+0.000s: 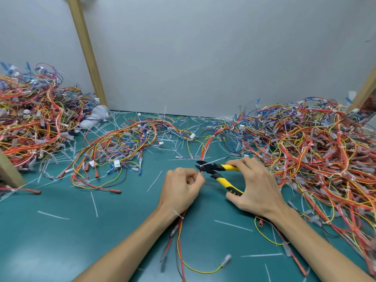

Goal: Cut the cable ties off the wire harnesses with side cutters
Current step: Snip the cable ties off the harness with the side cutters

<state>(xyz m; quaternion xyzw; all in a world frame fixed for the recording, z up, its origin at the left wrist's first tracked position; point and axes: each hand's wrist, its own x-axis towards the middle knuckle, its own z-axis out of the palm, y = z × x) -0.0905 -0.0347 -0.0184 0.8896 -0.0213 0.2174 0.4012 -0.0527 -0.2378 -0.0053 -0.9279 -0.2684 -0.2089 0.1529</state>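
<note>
My left hand (181,188) pinches a red-wired harness (204,150) that runs up from my fingers toward the piles and trails down past my wrist. My right hand (254,184) grips the yellow-and-black side cutters (218,171), handles spread apart. The black jaws sit at a white cable tie (210,161) on the harness just above my left fingers. Another white tie (177,213) sits on the same harness below my left wrist.
Big tangled heaps of red, orange, yellow and blue harnesses lie at the left (30,123), the middle (126,143) and the right (317,151). Cut white tie pieces (94,203) litter the green mat (61,241). A grey wall and wooden posts (87,51) stand behind.
</note>
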